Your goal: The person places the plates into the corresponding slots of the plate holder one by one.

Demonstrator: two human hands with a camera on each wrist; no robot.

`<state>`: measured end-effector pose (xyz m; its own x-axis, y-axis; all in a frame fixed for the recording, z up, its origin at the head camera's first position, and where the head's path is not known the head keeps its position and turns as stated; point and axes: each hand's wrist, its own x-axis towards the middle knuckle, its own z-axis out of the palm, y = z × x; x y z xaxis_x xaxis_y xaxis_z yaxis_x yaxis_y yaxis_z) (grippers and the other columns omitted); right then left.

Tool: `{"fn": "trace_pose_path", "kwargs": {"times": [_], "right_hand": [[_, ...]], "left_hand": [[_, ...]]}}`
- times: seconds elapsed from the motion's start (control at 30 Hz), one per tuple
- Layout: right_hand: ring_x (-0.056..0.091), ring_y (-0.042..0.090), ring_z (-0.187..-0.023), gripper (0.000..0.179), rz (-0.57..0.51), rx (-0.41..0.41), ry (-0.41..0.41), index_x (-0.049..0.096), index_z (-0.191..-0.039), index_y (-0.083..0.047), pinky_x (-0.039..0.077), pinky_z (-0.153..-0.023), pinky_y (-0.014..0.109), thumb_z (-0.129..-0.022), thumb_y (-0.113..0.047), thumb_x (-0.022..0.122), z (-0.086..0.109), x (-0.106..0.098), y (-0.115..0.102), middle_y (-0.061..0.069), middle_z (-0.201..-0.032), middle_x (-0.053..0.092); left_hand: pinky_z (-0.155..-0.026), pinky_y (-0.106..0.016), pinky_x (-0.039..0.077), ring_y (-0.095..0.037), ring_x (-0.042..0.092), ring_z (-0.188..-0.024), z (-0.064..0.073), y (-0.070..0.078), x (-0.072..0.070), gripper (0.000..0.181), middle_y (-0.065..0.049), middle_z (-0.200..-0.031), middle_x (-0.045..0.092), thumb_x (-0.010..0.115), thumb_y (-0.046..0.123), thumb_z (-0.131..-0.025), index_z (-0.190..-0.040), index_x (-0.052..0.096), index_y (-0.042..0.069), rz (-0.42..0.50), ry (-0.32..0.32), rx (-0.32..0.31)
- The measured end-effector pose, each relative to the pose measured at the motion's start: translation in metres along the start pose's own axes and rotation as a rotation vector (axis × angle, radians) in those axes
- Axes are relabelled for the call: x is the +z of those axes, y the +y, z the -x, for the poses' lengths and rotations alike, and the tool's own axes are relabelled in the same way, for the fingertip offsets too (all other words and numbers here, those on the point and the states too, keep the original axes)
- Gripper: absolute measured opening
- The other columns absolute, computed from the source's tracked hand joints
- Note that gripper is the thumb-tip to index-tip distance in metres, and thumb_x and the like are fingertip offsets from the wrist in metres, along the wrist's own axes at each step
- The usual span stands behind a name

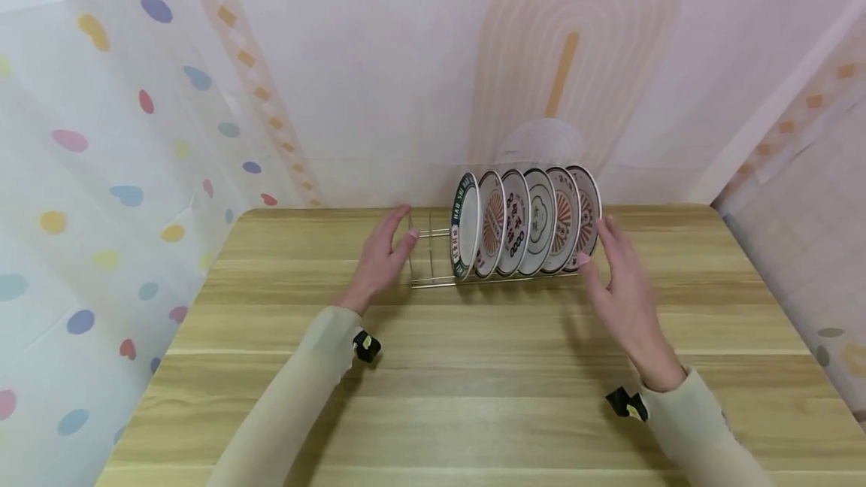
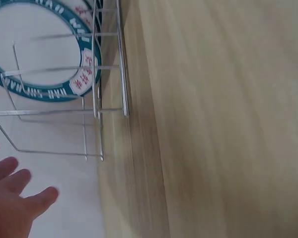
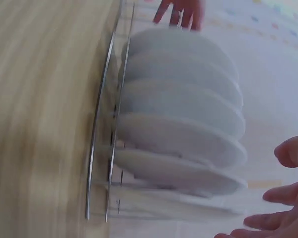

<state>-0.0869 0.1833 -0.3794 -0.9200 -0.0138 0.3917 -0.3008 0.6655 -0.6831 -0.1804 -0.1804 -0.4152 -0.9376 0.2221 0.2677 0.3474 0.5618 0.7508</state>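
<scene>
Several round patterned plates stand on edge, side by side, in a wire dish rack [image 1: 433, 283]. The leftmost plate [image 1: 467, 228] has a green rim with white lettering; the rightmost plate [image 1: 591, 209] bears a reddish fan pattern. My left hand [image 1: 379, 261] is held beside the rack's bare left end, fingers extended; the left wrist view shows a gap between that hand [image 2: 15, 203] and the wires [image 2: 111, 110]. Near the rightmost plate is my right hand [image 1: 625, 307], fingers loosely spread. In the right wrist view, this hand [image 3: 283, 208] holds nothing and appears apart from the plates' pale backs [image 3: 188, 139].
The rack stands near the back of a wood-grain table [image 1: 473, 412]. Behind it hangs a pale cloth [image 1: 379, 81] with an arch print, and a dotted cloth [image 1: 122, 246] covers the left side. Each wrist carries a small black device [image 1: 366, 346].
</scene>
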Motion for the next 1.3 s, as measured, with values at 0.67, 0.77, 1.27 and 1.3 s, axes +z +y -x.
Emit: {"fn": "trace_pose_path", "kwargs": {"times": [0.67, 0.77, 1.27, 1.3], "right_hand": [[0.001, 0.041, -0.157, 0.081, -0.036, 0.089, -0.198, 0.004, -0.166, -0.005, 0.009, -0.122, 0.066, -0.11, -0.044, 0.047, -0.006, 0.009, -0.003, 0.012, -0.171, -0.012], [0.001, 0.041, -0.157, 0.079, -0.067, 0.084, -0.187, 0.006, -0.166, -0.004, 0.009, -0.123, 0.066, -0.11, -0.043, 0.046, -0.013, 0.007, 0.002, 0.012, -0.171, -0.009], [0.004, 0.035, -0.158, 0.076, -0.155, 0.093, -0.215, 0.009, -0.166, -0.005, 0.033, -0.117, 0.064, -0.111, -0.044, 0.043, -0.042, 0.008, 0.014, 0.014, -0.173, -0.006], [0.004, 0.034, -0.158, 0.075, -0.158, 0.092, -0.217, 0.01, -0.166, -0.005, 0.033, -0.117, 0.063, -0.111, -0.044, 0.043, -0.045, 0.008, 0.015, 0.013, -0.173, -0.005]], "left_hand": [[-0.105, -0.051, 0.052, -0.036, 0.063, -0.123, 0.007, -0.013, -0.01, 0.044, -0.018, -0.138, 0.063, 0.05, 0.03, -0.11, -0.142, 0.059, 0.0, 0.047, -0.048, -0.046], [-0.101, -0.049, 0.055, -0.034, 0.066, -0.117, 0.012, -0.013, -0.012, 0.036, -0.018, -0.131, 0.067, 0.055, 0.023, -0.109, -0.135, 0.065, 0.0, 0.038, -0.052, -0.03], [-0.085, -0.041, 0.061, -0.021, 0.072, -0.095, 0.047, -0.001, -0.015, 0.015, -0.006, -0.108, 0.077, 0.068, 0.014, -0.101, -0.11, 0.077, 0.006, -0.049, -0.111, 0.054], [-0.083, -0.038, 0.062, -0.019, 0.072, -0.092, 0.05, 0.0, -0.015, 0.014, -0.005, -0.106, 0.078, 0.069, 0.014, -0.101, -0.109, 0.078, 0.006, -0.051, -0.116, 0.066]]}}
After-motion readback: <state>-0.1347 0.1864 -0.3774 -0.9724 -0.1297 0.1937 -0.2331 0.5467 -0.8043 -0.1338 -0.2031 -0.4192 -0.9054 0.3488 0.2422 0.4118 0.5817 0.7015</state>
